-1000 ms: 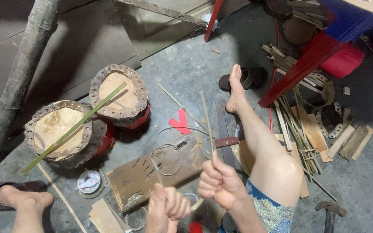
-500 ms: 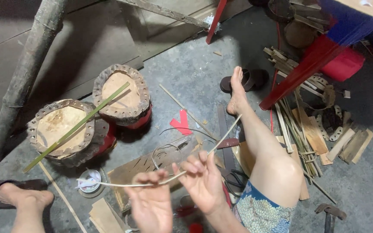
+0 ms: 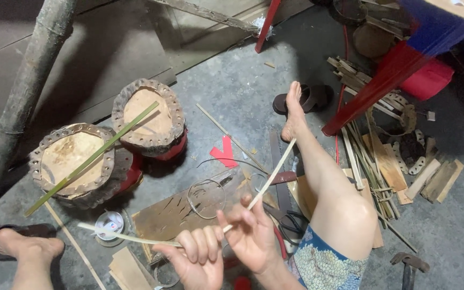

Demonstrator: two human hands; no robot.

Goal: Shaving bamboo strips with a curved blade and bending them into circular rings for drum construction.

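Observation:
A thin pale bamboo strip [image 3: 267, 184] runs in a low arc from near a small tin at the left up toward my right leg. My left hand [image 3: 197, 256] is closed around its middle part. My right hand [image 3: 251, 233] sits just beside it, fingers partly spread, pinching the strip where it rises to the right. Both hands hover over a scarred wooden board [image 3: 175, 212] on the concrete floor. A loop of thin strip [image 3: 206, 197] lies on that board.
Two round drum-like frames [image 3: 149, 115] [image 3: 76, 161] with a green bamboo stick [image 3: 95, 156] across them stand at left. A saw [image 3: 279, 174], a red paper scrap [image 3: 224, 153], a small tin [image 3: 108, 224], a hammer [image 3: 409, 266] and a pile of bamboo offcuts [image 3: 388, 161] lie around my bare feet.
The strip stood nearly upright in both fists a second ago. It now lies low and bowed across my lap, with the hands lower and my right fingers spread.

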